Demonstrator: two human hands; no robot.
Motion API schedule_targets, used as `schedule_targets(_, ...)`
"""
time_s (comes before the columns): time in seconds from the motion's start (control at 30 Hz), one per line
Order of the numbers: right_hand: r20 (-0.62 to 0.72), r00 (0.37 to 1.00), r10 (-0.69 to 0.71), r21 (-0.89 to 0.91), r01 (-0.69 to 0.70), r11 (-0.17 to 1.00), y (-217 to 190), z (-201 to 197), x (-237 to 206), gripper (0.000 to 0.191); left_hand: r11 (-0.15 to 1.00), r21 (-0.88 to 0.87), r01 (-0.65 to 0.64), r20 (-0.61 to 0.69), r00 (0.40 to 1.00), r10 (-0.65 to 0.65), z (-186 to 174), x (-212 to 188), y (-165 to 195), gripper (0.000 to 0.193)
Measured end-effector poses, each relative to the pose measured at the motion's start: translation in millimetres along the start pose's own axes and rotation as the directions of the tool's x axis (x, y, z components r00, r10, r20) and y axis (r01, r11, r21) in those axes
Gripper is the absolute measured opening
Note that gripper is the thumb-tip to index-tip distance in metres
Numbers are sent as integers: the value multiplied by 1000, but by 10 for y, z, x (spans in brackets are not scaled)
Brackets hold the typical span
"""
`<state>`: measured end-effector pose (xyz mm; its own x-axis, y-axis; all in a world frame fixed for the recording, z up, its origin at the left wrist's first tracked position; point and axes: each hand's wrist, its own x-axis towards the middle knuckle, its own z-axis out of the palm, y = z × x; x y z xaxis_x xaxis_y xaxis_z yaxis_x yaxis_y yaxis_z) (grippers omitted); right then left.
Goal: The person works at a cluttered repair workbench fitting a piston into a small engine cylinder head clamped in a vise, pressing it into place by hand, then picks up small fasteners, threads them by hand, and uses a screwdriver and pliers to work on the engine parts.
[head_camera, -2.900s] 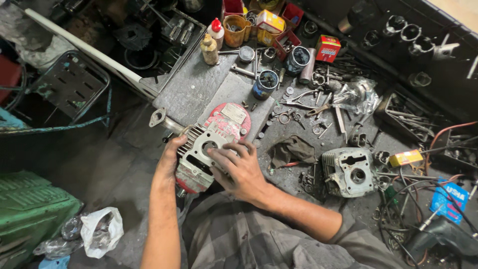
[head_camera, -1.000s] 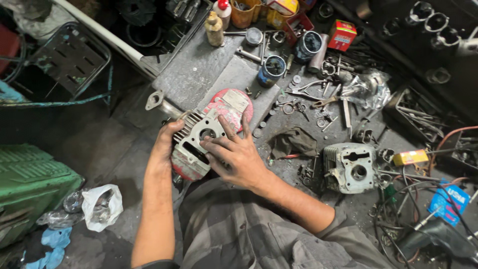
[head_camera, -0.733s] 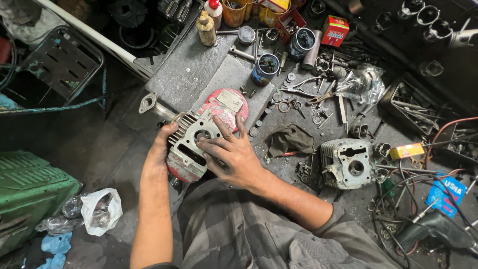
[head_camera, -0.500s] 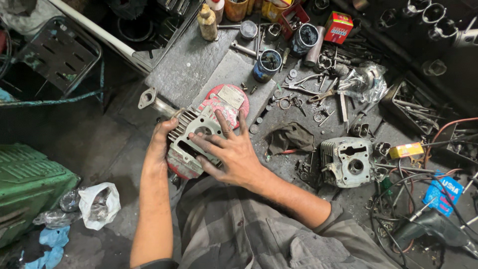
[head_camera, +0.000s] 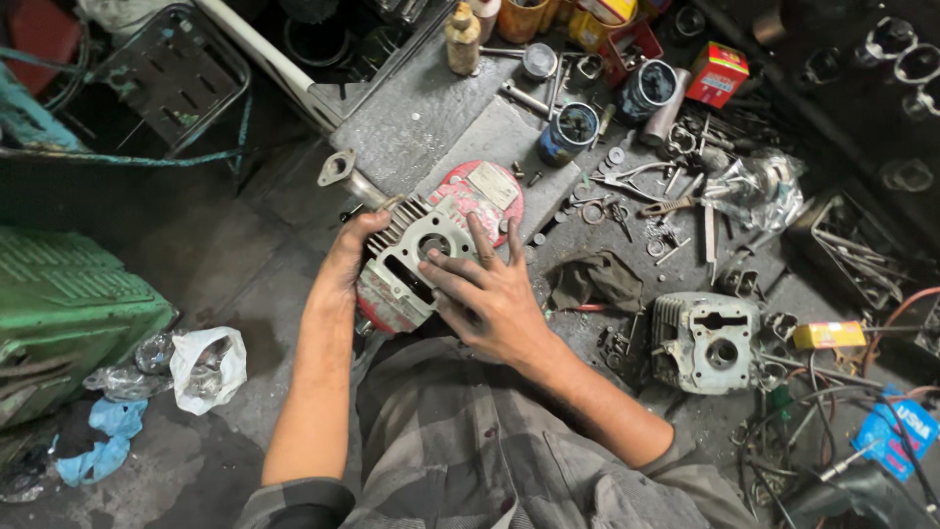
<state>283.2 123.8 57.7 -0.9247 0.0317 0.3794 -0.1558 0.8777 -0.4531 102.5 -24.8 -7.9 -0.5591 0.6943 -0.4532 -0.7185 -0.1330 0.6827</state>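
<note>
Your hands have little free room on the grey slab [head_camera: 431, 108]: its bare middle, up from the finned cylinder head [head_camera: 411, 257] that your left hand [head_camera: 354, 257] grips and your right hand [head_camera: 487, 294] covers, is the only open stretch. Along its far edge stand a bottle [head_camera: 463, 39] and tins [head_camera: 566, 134], blocking that way. To your right the floor is crowded: a dark rag [head_camera: 594, 281] just beside your right hand, loose washers and pliers [head_camera: 627, 186] beyond it, a second cylinder head [head_camera: 707, 341] and tangled cables [head_camera: 832, 431]. To your left the bare floor [head_camera: 245, 264] lies open as far as the green crate [head_camera: 64, 313] and a white plastic bag [head_camera: 208, 364].
</note>
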Motion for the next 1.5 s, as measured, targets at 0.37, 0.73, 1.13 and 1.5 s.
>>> schedule_targets(0.37, -167, 983, 76, 52, -68, 996, 28, 88, 35, 36, 998, 63, -12, -25, 1000, 13, -27, -29, -9, 55)
schedule_targets(0.73, -213, 975, 60, 80, -44, 996, -28, 269, 107, 38, 970, 216, -110, -118, 983, 138, -16, -31, 17, 82)
schedule_targets(1.13, -256, 967, 16, 136, 20, 991, 127, 405, 115, 51, 930, 353, -103, -97, 984, 146, -27, 20, 99, 109)
schedule_targets(1.5, -219, 975, -42, 48, 53, 997, 251, 370, 96, 45, 924, 357, -137, -53, 985, 166, -94, 107, 32, 115)
